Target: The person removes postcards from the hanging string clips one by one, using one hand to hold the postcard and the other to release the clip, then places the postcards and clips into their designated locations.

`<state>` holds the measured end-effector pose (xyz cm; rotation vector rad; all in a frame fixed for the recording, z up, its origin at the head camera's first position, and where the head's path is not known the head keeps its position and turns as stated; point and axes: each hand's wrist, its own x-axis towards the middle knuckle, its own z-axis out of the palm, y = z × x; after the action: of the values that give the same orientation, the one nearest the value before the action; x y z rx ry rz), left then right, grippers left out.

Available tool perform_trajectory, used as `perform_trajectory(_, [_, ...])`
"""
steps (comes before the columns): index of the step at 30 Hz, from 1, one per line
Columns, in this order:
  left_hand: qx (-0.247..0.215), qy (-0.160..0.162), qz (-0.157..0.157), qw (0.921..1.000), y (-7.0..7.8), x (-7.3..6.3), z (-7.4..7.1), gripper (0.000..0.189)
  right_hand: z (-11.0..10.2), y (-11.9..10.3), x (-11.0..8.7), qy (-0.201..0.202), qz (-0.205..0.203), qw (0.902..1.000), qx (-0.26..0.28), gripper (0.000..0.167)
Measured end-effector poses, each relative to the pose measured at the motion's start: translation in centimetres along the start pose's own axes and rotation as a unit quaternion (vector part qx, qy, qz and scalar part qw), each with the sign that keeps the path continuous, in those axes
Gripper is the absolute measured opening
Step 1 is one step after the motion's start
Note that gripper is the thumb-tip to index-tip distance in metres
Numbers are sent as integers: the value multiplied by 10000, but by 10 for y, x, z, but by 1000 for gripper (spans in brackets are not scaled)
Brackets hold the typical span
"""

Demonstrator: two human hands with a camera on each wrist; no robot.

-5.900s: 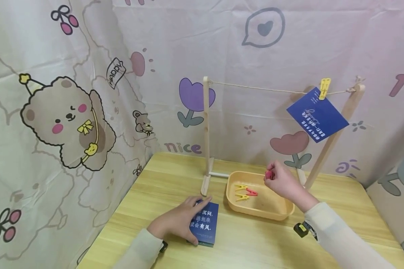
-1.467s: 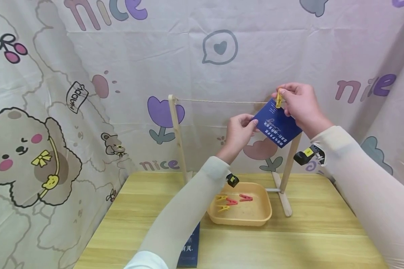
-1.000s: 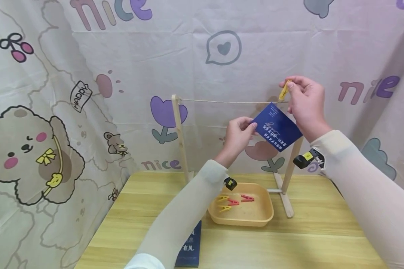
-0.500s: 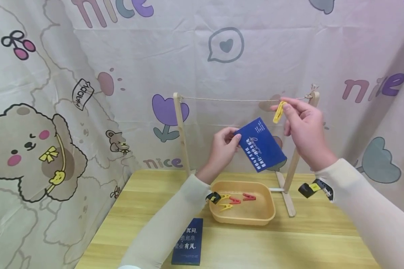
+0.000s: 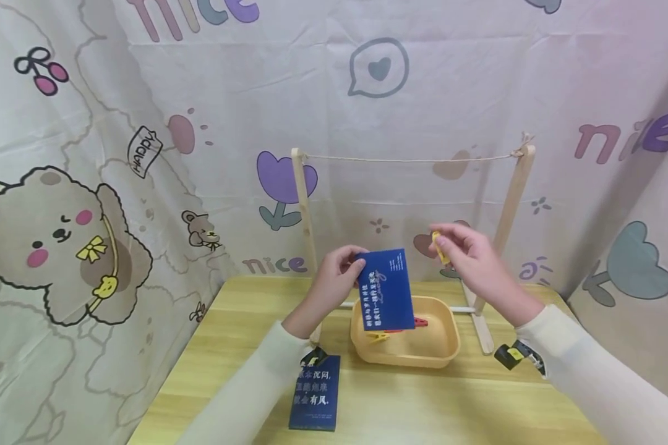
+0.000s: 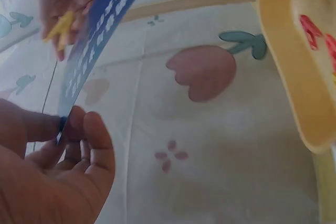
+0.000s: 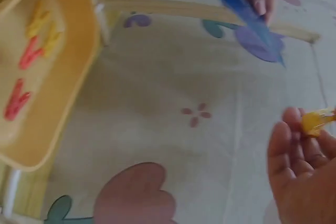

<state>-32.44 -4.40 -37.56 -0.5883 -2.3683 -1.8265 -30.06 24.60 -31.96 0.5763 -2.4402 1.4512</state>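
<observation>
My left hand [image 5: 334, 278] pinches a blue card [image 5: 386, 290] with white writing by its upper left corner, between thumb and fingers. The card hangs in the air in front of the tray. To its right, my right hand [image 5: 470, 253] pinches a yellow clothespin [image 5: 440, 248]; in the right wrist view the yellow clothespin [image 7: 316, 121] sits between thumb and fingertips. Above both hands a string [image 5: 389, 159] runs bare between two wooden posts. A stack of blue cards [image 5: 315, 395] lies on the table under the left forearm.
Behind the card stands a yellow-orange tray [image 5: 434, 357] with red clothespins [image 7: 18, 99] and yellow clothespins [image 7: 38, 20]. The rack's left post [image 5: 303, 210] and right post [image 5: 512, 204] rise from the wooden table [image 5: 412, 402]. A printed curtain [image 5: 289, 99] hangs behind.
The yellow clothespin has come off the string and card. Both hands have lowered, the left moving leftward with the card, now turned more upright. Earlier, the right hand held a red clothespin, now in the tray.
</observation>
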Motion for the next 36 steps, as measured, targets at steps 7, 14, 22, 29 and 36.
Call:
perform_trajectory(7, [332,-310,-429,9980,-31,-28,-27,20,38,44,-17,-1017,-79,9793,-1749,38])
perform_trajectory(14, [442,-352,-718,9958,-54,-49,-42,20,64,87,-30,-1756,-390,9520,-2476,15])
perform_trajectory(22, [589,-471,-1208,9898,-74,-72,-55,23,82,118,-42,-2454,-629,9265,-2784,31])
perform_trajectory(29, [537,-489,-1334,9884,-90,-86,-66,22,93,131,-46,-2512,-989,9126,-3072,53])
perform_trajectory(36, [656,-656,-1429,9854,-107,-99,-77,22,101,143,-49,-2590,-824,9048,-3278,50])
